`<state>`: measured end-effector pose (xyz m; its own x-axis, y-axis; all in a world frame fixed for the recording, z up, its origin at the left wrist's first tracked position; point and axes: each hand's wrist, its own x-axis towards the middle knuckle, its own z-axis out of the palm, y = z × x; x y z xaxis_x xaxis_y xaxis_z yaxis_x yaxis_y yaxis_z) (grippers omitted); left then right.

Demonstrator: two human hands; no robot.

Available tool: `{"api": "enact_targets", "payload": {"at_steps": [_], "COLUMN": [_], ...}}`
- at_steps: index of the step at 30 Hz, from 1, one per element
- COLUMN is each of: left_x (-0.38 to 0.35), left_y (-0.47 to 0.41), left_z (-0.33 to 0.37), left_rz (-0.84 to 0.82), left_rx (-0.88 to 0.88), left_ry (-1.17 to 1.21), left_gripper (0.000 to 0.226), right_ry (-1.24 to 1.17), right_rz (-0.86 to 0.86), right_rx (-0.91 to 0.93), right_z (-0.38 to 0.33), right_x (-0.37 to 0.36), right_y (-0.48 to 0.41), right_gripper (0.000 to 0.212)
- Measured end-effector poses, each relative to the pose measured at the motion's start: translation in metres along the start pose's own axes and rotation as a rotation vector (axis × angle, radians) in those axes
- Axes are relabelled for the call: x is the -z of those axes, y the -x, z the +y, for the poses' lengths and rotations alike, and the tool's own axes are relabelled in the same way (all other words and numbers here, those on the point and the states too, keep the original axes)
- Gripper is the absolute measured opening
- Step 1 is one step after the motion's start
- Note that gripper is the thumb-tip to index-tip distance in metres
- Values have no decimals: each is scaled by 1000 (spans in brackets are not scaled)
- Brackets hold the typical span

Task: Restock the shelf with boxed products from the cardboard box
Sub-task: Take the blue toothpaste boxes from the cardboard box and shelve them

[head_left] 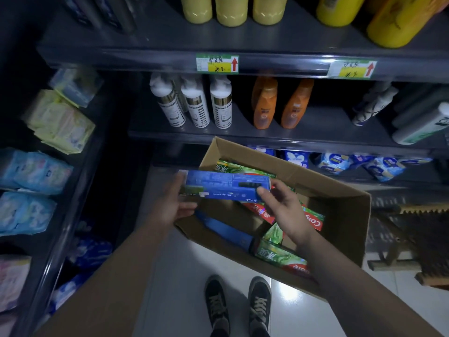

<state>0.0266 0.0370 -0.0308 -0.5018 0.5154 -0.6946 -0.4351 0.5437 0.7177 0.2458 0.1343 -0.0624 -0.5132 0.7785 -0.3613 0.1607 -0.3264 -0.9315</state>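
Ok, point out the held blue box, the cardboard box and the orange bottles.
blue box (226,187), head view, its upper face.
cardboard box (340,220), head view, inner right wall.
orange bottles (264,105), head view, left bottle's body.

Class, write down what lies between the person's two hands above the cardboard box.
In the head view, a long blue box spans the gap: the left hand grips one end, the right hand pinches the other.

Dark metal shelving (243,62) fills the wall ahead, and a second rack (80,171) runs down the left side. The floor (175,276) is glossy white tile, catching a pale glare in otherwise dim light.
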Motion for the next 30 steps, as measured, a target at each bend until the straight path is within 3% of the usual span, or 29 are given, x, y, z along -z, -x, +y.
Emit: {"api": "enact_targets", "payload": {"at_steps": [5,12,15,18,22,24,28,30], "left_x": [6,12,16,15,18,20,25,32], "left_y": [-3,-13,-17,-16,-18,-19,-22,-27], "left_z": [3,-2,-4,-4,-5,-1,3,0], "left_rz": [-96,-87,-88,-119,-150,-118,26,79], "left_rx": [-87,-43,-34,-42,-73,-96,-172,-196], "left_ry": [29,198,228,249,235,264,311,294], "left_gripper": [13,16,26,16,35,44,16,12], "right_ry": [215,186,114,125,215,262,547,766], "right_rz": [36,23,8,-15,-88,-68,-213,-322], "right_rx": [-61,-205,-272,-285,-281,-312,-282,-263], "right_z": [-6,-3,1,2,8,15,43,65], "right_x": [-1,-9,-13,-17,-20,-18,-15,-19], "right_y": [-9,-12,-14,-17,-24,-28,-35,-39], "right_gripper": [48,43,55,57,62,56,16,17]}}
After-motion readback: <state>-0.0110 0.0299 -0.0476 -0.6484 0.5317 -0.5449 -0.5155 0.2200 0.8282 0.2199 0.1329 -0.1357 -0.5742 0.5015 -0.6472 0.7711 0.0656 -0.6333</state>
